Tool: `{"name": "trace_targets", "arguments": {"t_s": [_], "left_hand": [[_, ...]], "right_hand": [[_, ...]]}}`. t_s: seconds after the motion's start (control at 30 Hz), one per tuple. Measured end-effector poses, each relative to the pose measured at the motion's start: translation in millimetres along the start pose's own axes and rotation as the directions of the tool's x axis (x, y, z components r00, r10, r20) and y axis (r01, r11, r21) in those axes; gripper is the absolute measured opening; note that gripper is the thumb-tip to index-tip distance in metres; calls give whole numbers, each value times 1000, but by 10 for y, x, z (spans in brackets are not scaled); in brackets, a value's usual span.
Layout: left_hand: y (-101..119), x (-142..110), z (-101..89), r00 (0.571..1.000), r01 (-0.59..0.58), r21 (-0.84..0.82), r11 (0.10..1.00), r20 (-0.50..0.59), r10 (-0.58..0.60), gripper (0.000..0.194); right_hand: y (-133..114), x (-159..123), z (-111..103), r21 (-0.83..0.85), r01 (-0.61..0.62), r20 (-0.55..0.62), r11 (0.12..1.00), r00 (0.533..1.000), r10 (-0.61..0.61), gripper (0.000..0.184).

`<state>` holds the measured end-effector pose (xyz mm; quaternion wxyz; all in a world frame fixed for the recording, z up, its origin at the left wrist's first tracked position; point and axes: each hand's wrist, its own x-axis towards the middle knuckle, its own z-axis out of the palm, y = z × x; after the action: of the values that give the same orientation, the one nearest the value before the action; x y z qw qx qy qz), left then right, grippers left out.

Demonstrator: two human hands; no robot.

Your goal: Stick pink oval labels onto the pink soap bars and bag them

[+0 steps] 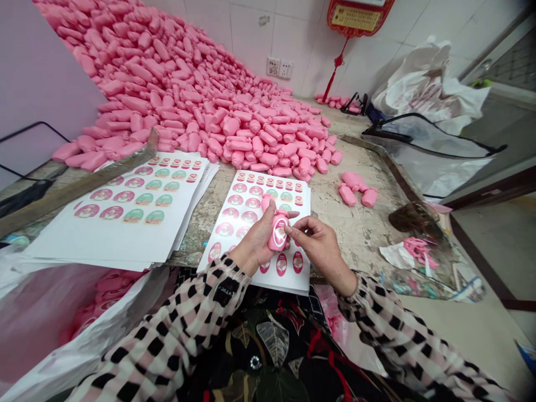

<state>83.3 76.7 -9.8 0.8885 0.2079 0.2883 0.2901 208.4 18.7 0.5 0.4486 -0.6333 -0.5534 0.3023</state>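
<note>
My left hand is wrapped round a small pink bottle, held upright over a sticker sheet. An oval label shows on the bottle's front. My right hand is beside it, fingers curled, with its fingertips pressed to the label's right edge. The sheet lies on the worn table and carries rows of pink and green oval stickers, with several gaps near my hands.
A huge heap of pink bottles fills the table's back and left. A stack of sticker sheets lies at the left. Three loose bottles sit at the right. Clear bags on frames stand right; a bag of bottles lower left.
</note>
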Motion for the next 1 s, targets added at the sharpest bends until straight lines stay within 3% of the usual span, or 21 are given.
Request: {"name": "trace_targets", "arguments": {"t_s": [0.1,0.2,0.33,0.4,0.47,0.57,0.73,0.83,1.0], "left_hand": [[-4,-4,11,1000,-13,22,1000,-10,13,58],[-31,4,-4,1000,-31,38,999,-3,31,60],[-49,2,-32,999,-49,30,998,-10,49,61],[-39,-7,-27,1000,-25,34,999,-15,25,60],[-27,-13,-11,1000,0,34,999,-25,1,55],[-21,-7,18,999,3,-29,1000,-47,-5,45],[-21,-17,34,998,49,-141,989,-27,-53,43],[-16,-40,46,998,47,-123,991,-46,-53,48],[-14,-53,79,997,50,-79,996,-63,-55,52]], "right_hand": [[1,-10,3,-37,-4,4,999,1000,4,25],[-40,-41,-24,-178,37,9,983,999,-36,25],[-131,-80,-111,-544,147,17,826,986,-165,26],[-149,-69,-141,-617,144,1,774,983,-182,29],[-134,-39,-131,-544,105,-28,832,989,-143,31],[-74,3,-46,-286,42,-90,957,993,-71,34],[11,-17,66,28,15,-160,1000,987,-10,32],[25,-45,25,62,19,-104,998,995,-12,27],[19,-84,-68,-112,155,-63,982,985,-163,21]]}}
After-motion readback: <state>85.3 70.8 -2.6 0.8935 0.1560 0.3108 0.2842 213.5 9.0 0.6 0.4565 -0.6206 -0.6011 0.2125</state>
